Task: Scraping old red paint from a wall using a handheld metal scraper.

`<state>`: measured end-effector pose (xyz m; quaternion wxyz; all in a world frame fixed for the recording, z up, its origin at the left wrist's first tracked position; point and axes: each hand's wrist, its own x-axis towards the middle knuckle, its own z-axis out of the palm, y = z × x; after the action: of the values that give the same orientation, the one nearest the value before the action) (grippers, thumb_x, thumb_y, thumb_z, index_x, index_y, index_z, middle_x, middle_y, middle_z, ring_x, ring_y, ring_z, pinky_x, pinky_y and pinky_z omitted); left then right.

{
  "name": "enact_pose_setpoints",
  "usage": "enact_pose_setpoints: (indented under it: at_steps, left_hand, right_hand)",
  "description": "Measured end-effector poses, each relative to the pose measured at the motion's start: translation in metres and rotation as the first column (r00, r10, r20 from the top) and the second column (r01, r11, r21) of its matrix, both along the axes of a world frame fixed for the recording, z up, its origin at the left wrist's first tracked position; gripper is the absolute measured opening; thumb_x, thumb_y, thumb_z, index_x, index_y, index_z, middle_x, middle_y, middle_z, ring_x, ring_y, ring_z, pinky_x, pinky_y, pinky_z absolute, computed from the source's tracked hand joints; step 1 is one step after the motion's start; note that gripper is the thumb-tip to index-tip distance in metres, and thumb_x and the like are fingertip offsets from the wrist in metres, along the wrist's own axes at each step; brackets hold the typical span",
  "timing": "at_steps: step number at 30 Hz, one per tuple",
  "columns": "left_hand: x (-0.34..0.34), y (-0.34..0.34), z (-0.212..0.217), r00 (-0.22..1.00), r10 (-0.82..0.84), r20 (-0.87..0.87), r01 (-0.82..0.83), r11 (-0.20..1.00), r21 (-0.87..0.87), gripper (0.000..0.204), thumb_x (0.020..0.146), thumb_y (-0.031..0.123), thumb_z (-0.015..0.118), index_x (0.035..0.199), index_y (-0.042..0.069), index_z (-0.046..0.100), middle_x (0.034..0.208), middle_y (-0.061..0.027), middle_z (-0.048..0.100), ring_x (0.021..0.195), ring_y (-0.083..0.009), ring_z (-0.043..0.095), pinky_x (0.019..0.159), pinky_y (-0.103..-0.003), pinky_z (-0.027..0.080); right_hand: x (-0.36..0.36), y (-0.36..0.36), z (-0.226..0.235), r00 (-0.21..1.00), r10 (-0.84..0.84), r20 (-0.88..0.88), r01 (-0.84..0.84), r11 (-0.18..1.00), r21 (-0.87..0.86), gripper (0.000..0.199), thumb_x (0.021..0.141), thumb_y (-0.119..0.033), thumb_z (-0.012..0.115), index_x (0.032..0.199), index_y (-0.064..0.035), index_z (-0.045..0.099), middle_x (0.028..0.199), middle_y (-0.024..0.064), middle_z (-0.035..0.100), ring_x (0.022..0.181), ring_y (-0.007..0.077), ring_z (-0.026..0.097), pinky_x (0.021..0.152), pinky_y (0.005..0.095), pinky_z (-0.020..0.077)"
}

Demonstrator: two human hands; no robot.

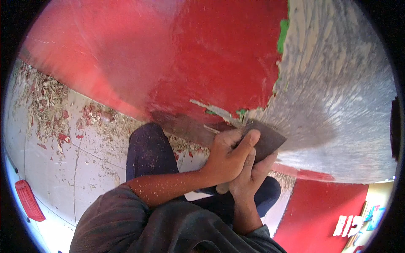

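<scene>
A flat, dark, squarish scraper blade point(270, 139) is gripped in both hands. My left hand point(225, 160) is closed on its left side, with the thumb lying over the plate. Beneath and to the right, my right hand point(252, 173) is closed round the lower edge. The blade's upper corner meets the ragged edge of the coating on a large curved surface. Red coating point(223, 55) covers the left and middle of it, with bits of green along the torn edge. On the right the surface is a scratched grey and beige area point(337, 76).
Pale floor tiles point(95, 168) at the left carry heaps of beige and red flakes point(48, 99). A red padded object point(29, 200) lies at the far left. My bent knees point(149, 147) are close to the surface. A red panel point(322, 206) stands at the lower right.
</scene>
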<state>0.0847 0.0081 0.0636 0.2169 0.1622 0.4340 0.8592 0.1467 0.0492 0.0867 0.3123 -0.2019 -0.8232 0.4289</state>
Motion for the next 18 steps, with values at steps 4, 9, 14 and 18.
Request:
enact_pose_setpoints:
  at_steps: [4, 9, 14, 18]
  left_hand:
    - [-0.001, 0.0, 0.008, 0.995, -0.067, 0.07, 0.06, 0.994, 0.092, 0.038, 0.092, 0.027, 0.053, 0.066, -0.001, 0.052, 0.059, -0.0023, 0.049, 0.058, -0.0072, 0.042, 0.051, -0.027, 0.036]
    - [-0.008, -0.004, 0.008, 1.0, -0.012, 0.0, 0.012, 0.998, 0.066, 0.039, 0.092, 0.028, 0.053, 0.066, -0.001, 0.052, 0.059, -0.0024, 0.049, 0.058, -0.0073, 0.041, 0.051, -0.027, 0.035]
    - [-0.006, -0.003, 0.007, 0.998, -0.006, 0.055, 0.007, 1.0, -0.013, 0.039, 0.092, 0.028, 0.054, 0.066, 0.0, 0.052, 0.057, -0.0012, 0.048, 0.056, -0.0075, 0.041, 0.049, -0.027, 0.034]
    - [-0.01, -0.001, 0.003, 0.999, -0.012, 0.051, 0.01, 0.999, 0.043, 0.038, 0.092, 0.028, 0.054, 0.065, 0.001, 0.051, 0.056, 0.0007, 0.047, 0.055, -0.0066, 0.04, 0.048, -0.027, 0.033]
  right_hand:
    - [0.003, 0.001, 0.003, 1.0, -0.022, 0.003, 0.022, 0.998, 0.051, 0.041, 0.095, -0.017, 0.043, 0.128, 0.0021, 0.028, 0.115, 0.0117, 0.046, 0.103, 0.0165, 0.047, 0.089, 0.0299, 0.0393]
    - [-0.003, -0.003, 0.006, 0.997, -0.053, 0.05, 0.045, 0.987, 0.152, 0.041, 0.095, -0.017, 0.043, 0.128, 0.0026, 0.028, 0.115, 0.0123, 0.046, 0.104, 0.0177, 0.047, 0.089, 0.0308, 0.039]
    - [-0.005, -0.002, 0.01, 0.998, -0.008, 0.055, 0.002, 0.993, 0.116, 0.044, 0.095, -0.016, 0.043, 0.13, 0.0037, 0.026, 0.117, 0.0132, 0.045, 0.107, 0.0195, 0.046, 0.091, 0.0319, 0.0374]
    - [-0.006, -0.001, 0.006, 0.998, -0.028, 0.055, 0.012, 0.964, 0.266, 0.042, 0.095, -0.015, 0.042, 0.129, 0.0039, 0.027, 0.116, 0.0132, 0.045, 0.107, 0.0192, 0.046, 0.092, 0.032, 0.0371]
